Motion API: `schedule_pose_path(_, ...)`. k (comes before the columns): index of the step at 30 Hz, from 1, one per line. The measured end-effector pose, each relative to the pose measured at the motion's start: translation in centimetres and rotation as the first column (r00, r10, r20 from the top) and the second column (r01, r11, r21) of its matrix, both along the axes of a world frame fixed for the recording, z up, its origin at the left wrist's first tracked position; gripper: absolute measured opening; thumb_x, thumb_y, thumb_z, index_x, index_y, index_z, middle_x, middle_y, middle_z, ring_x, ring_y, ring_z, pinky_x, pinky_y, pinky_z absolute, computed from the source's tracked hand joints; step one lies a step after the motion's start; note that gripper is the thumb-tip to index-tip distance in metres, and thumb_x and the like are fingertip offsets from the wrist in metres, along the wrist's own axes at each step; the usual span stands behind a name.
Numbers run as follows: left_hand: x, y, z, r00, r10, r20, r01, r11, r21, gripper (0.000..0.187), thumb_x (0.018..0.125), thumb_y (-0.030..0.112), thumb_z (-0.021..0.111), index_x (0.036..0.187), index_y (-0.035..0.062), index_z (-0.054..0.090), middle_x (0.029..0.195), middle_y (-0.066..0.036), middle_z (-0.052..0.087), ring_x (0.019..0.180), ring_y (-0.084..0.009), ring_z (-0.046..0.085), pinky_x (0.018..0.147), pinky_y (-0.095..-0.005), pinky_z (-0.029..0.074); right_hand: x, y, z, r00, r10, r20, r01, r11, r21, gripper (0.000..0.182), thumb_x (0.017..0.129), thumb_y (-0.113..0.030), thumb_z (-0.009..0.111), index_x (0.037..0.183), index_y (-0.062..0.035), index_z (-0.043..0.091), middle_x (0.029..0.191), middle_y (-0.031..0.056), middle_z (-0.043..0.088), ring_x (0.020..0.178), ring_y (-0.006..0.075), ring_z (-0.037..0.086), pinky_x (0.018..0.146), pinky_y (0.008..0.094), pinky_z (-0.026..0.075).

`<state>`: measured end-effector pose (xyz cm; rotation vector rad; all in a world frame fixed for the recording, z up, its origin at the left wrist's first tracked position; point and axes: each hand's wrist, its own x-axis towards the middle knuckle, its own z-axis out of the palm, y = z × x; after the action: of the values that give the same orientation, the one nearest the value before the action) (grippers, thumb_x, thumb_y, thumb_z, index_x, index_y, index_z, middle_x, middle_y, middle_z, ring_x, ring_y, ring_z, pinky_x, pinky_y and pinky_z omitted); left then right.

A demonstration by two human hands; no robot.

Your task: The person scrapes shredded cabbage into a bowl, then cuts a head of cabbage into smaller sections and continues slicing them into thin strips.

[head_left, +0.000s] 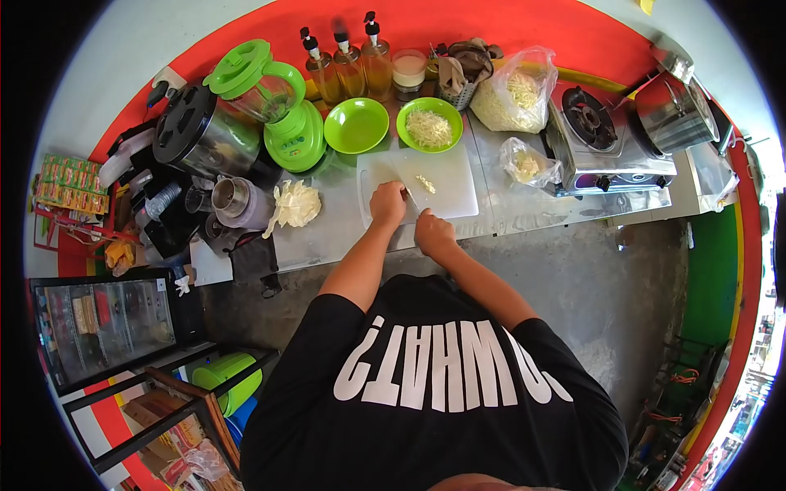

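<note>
On the white cutting board [460, 193], my right hand [435, 232] is closed round a knife, whose narrow blade [412, 199] points up and to the left. Just left of the blade, my left hand [389, 204] rests on the board with its fingers curled together. Whatever lies under those fingertips is too small and hidden to name. A little heap of pale chopped pieces [426, 184] lies on the board beyond the blade. Behind the board stand a green bowl of pale shreds [429, 128] and another green bowl [356, 125] with nothing visible in it.
A green blender [292, 131], leafy cabbage pieces [296, 204] and a metal-topped grinder [232, 199] stand to the left. Pump bottles [348, 65] line the wall. To the right are a big bag of shreds [512, 100], a smaller bag [528, 162] and a gas stove [610, 135].
</note>
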<state>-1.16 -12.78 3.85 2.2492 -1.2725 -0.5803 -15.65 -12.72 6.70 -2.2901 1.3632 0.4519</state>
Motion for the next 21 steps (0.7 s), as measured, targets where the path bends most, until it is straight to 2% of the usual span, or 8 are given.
schedule_pose_path(2, 0.1, 0.0, 0.0, 1.0, 0.0, 0.03, 0.001, 1.0, -0.021, 0.01, 0.081, 0.008, 0.065, 0.08, 0.0109, 0.075, 0.083, -0.014, 0.074, 0.08, -0.036, 0.072, 0.071, -0.0444, 0.057, 0.2, -0.6, -0.3, 0.999, 0.001, 0.048, 0.0, 1.0, -0.019, 0.03, 0.104, -0.026, 0.053, 0.112, 0.0028, 0.056, 0.108, 0.0231, 0.073, 0.103, 0.0366, 0.073, 0.088, 0.044, 0.058)
schedule_pose_path(6, 0.1, 0.0, 0.0, 0.999, -0.006, 0.049, 0.008, 0.999, -0.046, 0.01, 0.081, 0.008, 0.065, 0.081, 0.0106, 0.075, 0.084, -0.015, 0.074, 0.081, -0.0375, 0.072, 0.072, -0.0449, 0.057, 0.4, -0.7, 1.6, 0.997, 0.076, 0.027, -0.076, 0.997, -0.033, 0.03, 0.104, -0.026, 0.052, 0.113, 0.0025, 0.054, 0.11, 0.0239, 0.073, 0.105, 0.0372, 0.073, 0.088, 0.0445, 0.058)
schedule_pose_path(11, -0.3, 0.1, 0.3, 0.996, 0.027, 0.089, -0.023, 0.999, -0.049, 0.008, 0.081, 0.008, 0.067, 0.082, 0.0095, 0.075, 0.085, -0.017, 0.074, 0.08, -0.0396, 0.071, 0.071, -0.0457, 0.057, 0.3, 0.6, 0.1, 0.999, -0.035, 0.037, 0.034, 0.999, 0.018, 0.032, 0.106, -0.03, 0.05, 0.112, 0.0018, 0.053, 0.109, 0.0245, 0.073, 0.103, 0.0374, 0.073, 0.088, 0.0447, 0.058)
schedule_pose_path(14, -0.1, -0.1, -0.4, 0.997, 0.032, 0.071, -0.029, 0.998, -0.051, 0.005, 0.081, 0.008, 0.069, 0.081, 0.01, 0.074, 0.088, -0.017, 0.073, 0.085, -0.04, 0.071, 0.074, -0.0482, 0.057, 0.4, -0.1, -0.4, 0.996, -0.027, 0.089, 0.029, 0.999, -0.014, 0.033, 0.106, -0.03, 0.05, 0.111, 0.0018, 0.053, 0.106, 0.0237, 0.073, 0.101, 0.0382, 0.073, 0.087, 0.0455, 0.058)
schedule_pose_path(21, 0.1, 0.3, -0.1, 0.999, -0.006, 0.05, 0.009, 0.998, -0.067, 0.008, 0.082, 0.01, 0.067, 0.083, 0.01, 0.075, 0.085, -0.016, 0.074, 0.082, -0.0404, 0.071, 0.073, -0.0478, 0.057, 0.4, 0.6, 0.5, 0.998, -0.008, 0.07, 0.011, 0.999, -0.052, 0.033, 0.107, -0.031, 0.05, 0.111, 0.0013, 0.051, 0.104, 0.0233, 0.074, 0.099, 0.0393, 0.073, 0.087, 0.0462, 0.058)
